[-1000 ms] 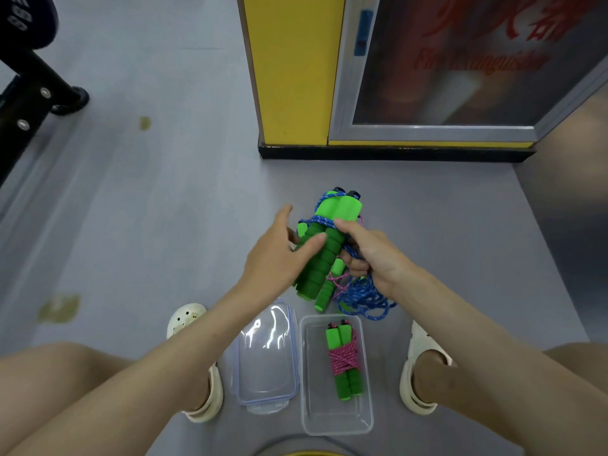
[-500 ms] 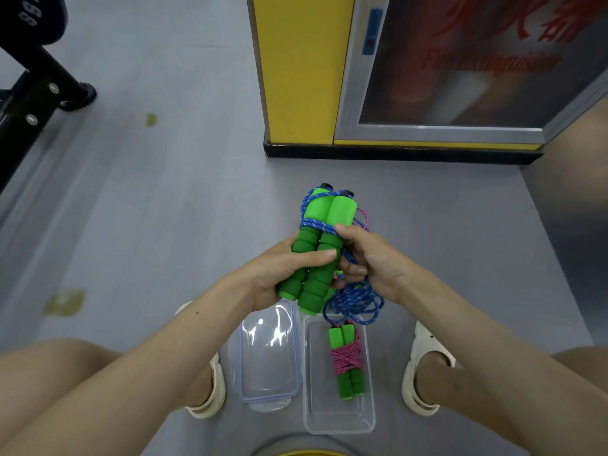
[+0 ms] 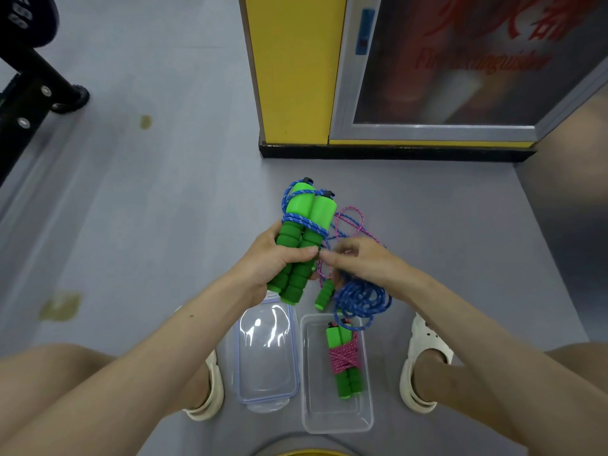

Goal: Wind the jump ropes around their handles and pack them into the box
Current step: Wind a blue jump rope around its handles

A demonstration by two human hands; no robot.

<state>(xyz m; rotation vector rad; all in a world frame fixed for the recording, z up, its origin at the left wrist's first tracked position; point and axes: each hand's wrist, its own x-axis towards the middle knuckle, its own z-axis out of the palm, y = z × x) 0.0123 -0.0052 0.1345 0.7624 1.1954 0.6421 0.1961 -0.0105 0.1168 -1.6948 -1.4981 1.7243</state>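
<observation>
A person squats on a grey floor [image 3: 158, 225], seen from above, with a clear plastic box [image 3: 335, 422] between the feet. Inside the box lies a finished bundle [image 3: 345, 360]: two green handles bound with pink rope. The box's lid [image 3: 266, 357] lies just to its left.

Above the box, the left hand [image 3: 273, 261] grips a pair of green foam handles [image 3: 301, 238] held side by side, tops pointing away from the box. A few turns of blue rope [image 3: 362, 299] circle the handles near their tops; the rest hangs in a loose tangle just above the box's far edge. The right hand [image 3: 365, 261], touching the left hand's fingertips, pinches what seems to be the blue rope, though cords overlap there. A loose pink rope [image 3: 353, 218] loops beyond the right hand, and one more green handle [image 3: 324, 294] sits beside the blue tangle.
</observation>
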